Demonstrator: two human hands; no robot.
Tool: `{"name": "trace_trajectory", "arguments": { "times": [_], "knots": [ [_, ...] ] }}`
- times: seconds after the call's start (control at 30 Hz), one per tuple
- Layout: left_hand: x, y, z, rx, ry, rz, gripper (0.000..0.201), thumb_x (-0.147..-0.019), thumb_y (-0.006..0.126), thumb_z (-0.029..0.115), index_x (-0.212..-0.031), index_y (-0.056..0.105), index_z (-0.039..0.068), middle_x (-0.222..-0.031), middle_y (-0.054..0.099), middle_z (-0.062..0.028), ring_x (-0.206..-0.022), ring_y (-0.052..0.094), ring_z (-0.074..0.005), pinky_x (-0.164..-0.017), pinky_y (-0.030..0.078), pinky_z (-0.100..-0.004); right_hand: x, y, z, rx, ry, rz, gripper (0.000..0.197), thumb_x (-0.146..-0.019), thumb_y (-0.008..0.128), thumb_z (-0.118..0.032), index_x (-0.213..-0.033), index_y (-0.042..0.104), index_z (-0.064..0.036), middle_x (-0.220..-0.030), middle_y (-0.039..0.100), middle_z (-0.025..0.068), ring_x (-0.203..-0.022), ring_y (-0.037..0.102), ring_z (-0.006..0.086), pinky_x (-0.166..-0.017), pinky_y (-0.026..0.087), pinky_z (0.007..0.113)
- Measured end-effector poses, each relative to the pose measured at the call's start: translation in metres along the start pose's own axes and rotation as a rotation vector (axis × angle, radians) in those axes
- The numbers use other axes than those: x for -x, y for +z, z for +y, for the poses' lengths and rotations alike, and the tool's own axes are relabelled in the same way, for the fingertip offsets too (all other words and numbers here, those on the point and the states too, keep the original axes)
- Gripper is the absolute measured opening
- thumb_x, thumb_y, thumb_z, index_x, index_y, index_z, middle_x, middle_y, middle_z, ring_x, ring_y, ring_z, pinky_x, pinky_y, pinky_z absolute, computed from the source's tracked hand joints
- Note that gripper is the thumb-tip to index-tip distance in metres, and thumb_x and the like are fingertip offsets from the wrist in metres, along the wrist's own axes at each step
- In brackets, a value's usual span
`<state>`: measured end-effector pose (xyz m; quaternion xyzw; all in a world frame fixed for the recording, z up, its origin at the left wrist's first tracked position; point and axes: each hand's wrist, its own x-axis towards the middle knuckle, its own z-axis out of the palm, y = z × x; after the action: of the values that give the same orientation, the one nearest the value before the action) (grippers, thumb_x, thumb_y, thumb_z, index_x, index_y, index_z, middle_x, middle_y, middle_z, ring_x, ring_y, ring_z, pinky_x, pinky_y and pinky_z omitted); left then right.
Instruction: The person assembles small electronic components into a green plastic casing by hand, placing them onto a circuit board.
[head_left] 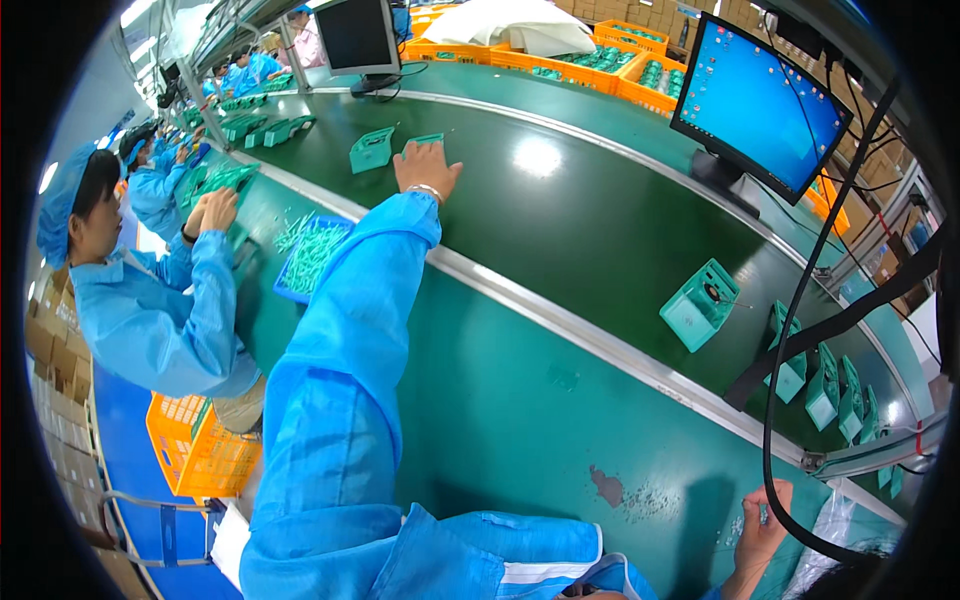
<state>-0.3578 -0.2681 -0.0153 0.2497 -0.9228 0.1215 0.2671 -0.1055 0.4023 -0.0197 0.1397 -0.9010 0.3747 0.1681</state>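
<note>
My left hand stretches far over the dark green conveyor belt, palm down, its thumb spread out to the side. Just beyond its fingers shows the edge of a green plastic housing; the hand hides the rest, and I see no clear grip around it. Left of it another green plastic housing stands on the belt. My right hand is low at the right, over the green worktable, with its fingers curled together. Whatever may be inside them is too small to make out.
A blue tray of thin green parts lies beside a co-worker at left. More green housings sit along the belt at right. A metal rail divides table and belt. A black cable hangs before a monitor.
</note>
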Motion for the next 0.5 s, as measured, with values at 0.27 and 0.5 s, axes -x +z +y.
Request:
{"name": "trace_trajectory", "arguments": {
  "times": [0.27,0.5],
  "knots": [
    [-0.010,-0.007,0.012,0.003,-0.065,-0.160,0.021,-0.090,0.067,0.034,-0.102,0.075,0.019,-0.102,0.076,-0.0050,-0.103,0.070,-0.0286,-0.091,0.050,-0.0492,-0.004,0.007,-0.010,-0.089,0.031,-0.025,0.012,-0.083,0.067,0.003,-0.083,0.058,-0.0048,-0.093,0.050,0.0061,-0.089,0.050,0.0191,-0.082,0.041,0.032],
    [0.149,-0.158,0.014,0.569,0.732,0.126,0.016,-0.076,0.075,0.015,-0.089,0.064,0.012,-0.094,0.066,-0.0084,-0.097,0.063,-0.0318,-0.105,0.041,-0.0543,-0.010,0.011,-0.052,-0.152,-0.039,-0.057,0.014,-0.077,0.069,0.005,-0.079,0.059,-0.0036,-0.089,0.054,0.0071,-0.091,0.054,0.0230,-0.083,0.043,0.034]
  ]
}}
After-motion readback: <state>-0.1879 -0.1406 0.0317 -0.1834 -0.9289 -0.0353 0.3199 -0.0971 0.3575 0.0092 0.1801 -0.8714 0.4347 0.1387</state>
